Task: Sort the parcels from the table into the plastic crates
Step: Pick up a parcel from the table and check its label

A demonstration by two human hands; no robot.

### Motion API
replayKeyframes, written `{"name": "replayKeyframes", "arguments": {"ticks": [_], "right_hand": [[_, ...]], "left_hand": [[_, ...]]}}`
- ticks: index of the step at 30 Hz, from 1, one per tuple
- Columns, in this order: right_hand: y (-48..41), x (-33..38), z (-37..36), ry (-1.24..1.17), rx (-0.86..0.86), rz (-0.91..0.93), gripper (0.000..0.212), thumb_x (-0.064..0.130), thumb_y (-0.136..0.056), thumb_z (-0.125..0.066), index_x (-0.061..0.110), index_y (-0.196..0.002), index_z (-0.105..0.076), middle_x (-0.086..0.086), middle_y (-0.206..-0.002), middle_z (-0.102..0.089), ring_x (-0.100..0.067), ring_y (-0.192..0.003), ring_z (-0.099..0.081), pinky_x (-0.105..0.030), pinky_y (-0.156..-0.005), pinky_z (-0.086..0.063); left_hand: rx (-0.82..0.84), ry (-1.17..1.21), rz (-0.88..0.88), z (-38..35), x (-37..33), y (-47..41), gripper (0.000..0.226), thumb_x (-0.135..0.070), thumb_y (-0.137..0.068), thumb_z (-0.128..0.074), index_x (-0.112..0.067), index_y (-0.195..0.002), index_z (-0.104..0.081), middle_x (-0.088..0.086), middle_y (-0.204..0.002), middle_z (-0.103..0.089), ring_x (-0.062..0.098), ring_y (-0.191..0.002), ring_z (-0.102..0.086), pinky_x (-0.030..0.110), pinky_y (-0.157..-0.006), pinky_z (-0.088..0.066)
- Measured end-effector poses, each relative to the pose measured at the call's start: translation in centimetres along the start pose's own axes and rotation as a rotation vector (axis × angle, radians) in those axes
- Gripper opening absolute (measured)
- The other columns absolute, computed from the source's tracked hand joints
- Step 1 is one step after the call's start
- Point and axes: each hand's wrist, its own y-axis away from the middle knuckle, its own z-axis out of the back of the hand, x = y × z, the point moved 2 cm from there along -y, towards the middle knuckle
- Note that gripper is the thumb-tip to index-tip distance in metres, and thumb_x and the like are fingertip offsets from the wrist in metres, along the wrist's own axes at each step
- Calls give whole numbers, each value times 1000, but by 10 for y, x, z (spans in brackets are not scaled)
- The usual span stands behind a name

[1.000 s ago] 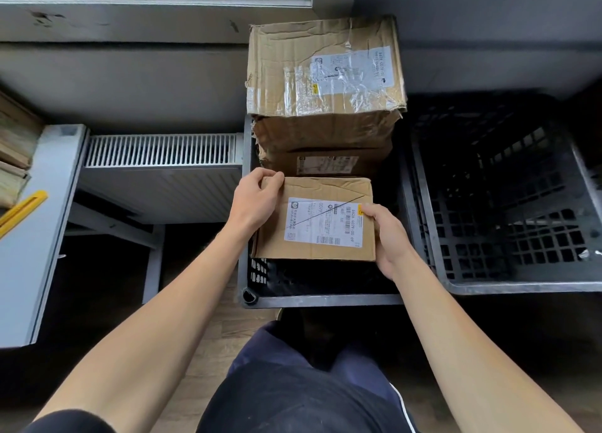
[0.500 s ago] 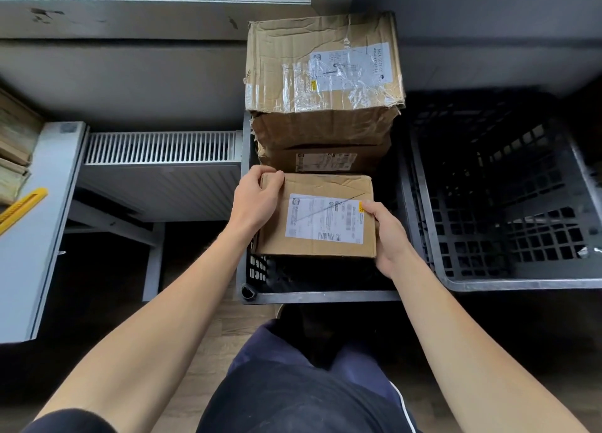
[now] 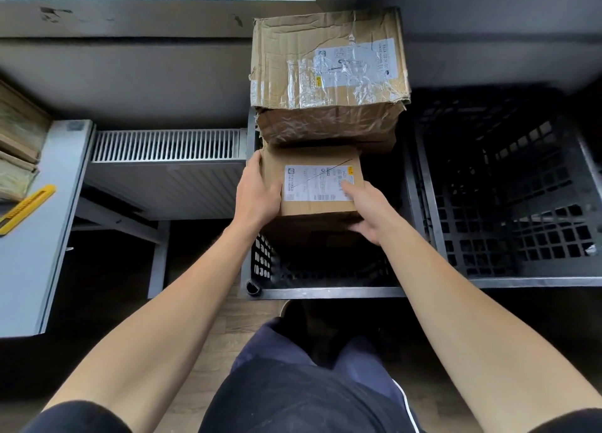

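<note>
Two hands hold one small parcel (image 3: 312, 157) above the far half of the left crate (image 3: 325, 292). The left hand (image 3: 259, 193) grips the box's left side, its fingers (image 3: 253, 168) curled round the edge. The right hand (image 3: 366, 211) pinches the near right corner, with fingers (image 3: 353, 191) laid over the white label and the thumb under the front face. The box lies flat, label up. Whether it rests on anything below cannot be told, since the crate under it is in shadow.

Its far edge meets a crushed parcel (image 3: 325, 129) standing at the back of the same crate. On top of that sits a large parcel (image 3: 286, 48), creased and taped, rising well above the crate rim.

Just to the right stands a second black crate (image 3: 534, 282) with lattice walls, touching the first one.

To the left is a grey tabletop (image 3: 29, 269). A yellow knife (image 3: 27, 206) lies on it, near some flat brown packets (image 3: 18, 132) at the edge of the view. A white radiator (image 3: 166, 145) runs between the tabletop and the left crate.
</note>
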Motion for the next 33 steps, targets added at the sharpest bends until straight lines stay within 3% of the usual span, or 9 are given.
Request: {"name": "replayKeyframes", "arguments": {"ticks": [4, 10, 12, 14, 18, 24, 27, 31, 33], "right_hand": [[4, -10, 1, -133, 53, 32, 21, 24, -108, -55, 24, -129, -56, 0, -125, -72, -19, -118, -66, -58, -114, -44], [28, -24, 19, 11, -63, 112, 66, 41, -104, -59, 24, -162, -32, 6, -156, -45, -18, -141, -44, -54, -119, -39], [37, -21, 36, 29, -117, 163, 67, 44, -103, -60, 26, -162, -34, 6, -160, -41, -18, -145, -41, -52, -121, -38], [48, -15, 58, 19, -143, 210, 62, 44, -103, -59, 26, -159, -40, 6, -160, -44, -17, -143, -44, -51, -121, -38], [86, -1, 123, -66, -177, 325, 56, 40, -105, -58, 22, -157, -44, 7, -151, -50, -8, -122, -51, -43, -118, -42], [156, 3, 285, -230, -360, 495, 42, 35, -105, -59, 19, -144, -60, 4, -137, -63, -7, -121, -60, -36, -106, -52], [190, -10, 372, -273, -455, 522, 39, 38, -103, -62, 20, -138, -64, 1, -135, -67, -9, -121, -62, -37, -104, -54], [229, -32, 467, -321, -582, 536, 59, 56, -83, -68, 21, -130, -69, -1, -128, -72, -20, -125, -65, -39, -105, -52], [243, -39, 502, -350, -605, 548, 42, 44, -96, -66, 20, -130, -69, 0, -124, -72, -19, -123, -65, -40, -104, -53]], "left_hand": [[-18, 5, -14, 0, -2, -3, 65, -22, -99, -68, -19, -157, -39, -3, -156, -49, 15, -142, -45, 31, -119, -34], [-164, -51, -130, -3, -23, 6, 43, -13, -100, -60, -12, -143, -52, 2, -142, -56, 10, -123, -52, 29, -106, -41], [-242, -46, -190, -10, -32, 18, 45, -9, -98, -58, -9, -142, -54, 4, -141, -57, 14, -128, -52, 27, -112, -39], [-253, -49, -280, -27, -49, 39, 39, -6, -96, -60, -7, -135, -59, 3, -129, -59, 10, -116, -55, 20, -103, -42], [-59, 7, -431, -97, -113, 81, 24, -6, -97, -61, -11, -119, -68, -4, -110, -64, 0, -90, -59, 23, -86, -51], [354, 21, -496, -246, -245, 175, 25, -26, -102, -62, -18, -125, -68, -9, -110, -70, 5, -102, -64, 19, -92, -47], [447, 21, -492, -314, -288, 229, 26, -29, -104, -61, -17, -125, -68, -8, -113, -70, 7, -104, -63, 22, -95, -48], [552, 37, -471, -389, -316, 285, 21, -30, -103, -61, -17, -118, -69, -10, -104, -70, 4, -98, -65, 25, -93, -50], [589, 39, -454, -417, -327, 304, 22, -31, -103, -62, -16, -118, -69, -8, -105, -71, 8, -100, -66, 30, -98, -52]]}}
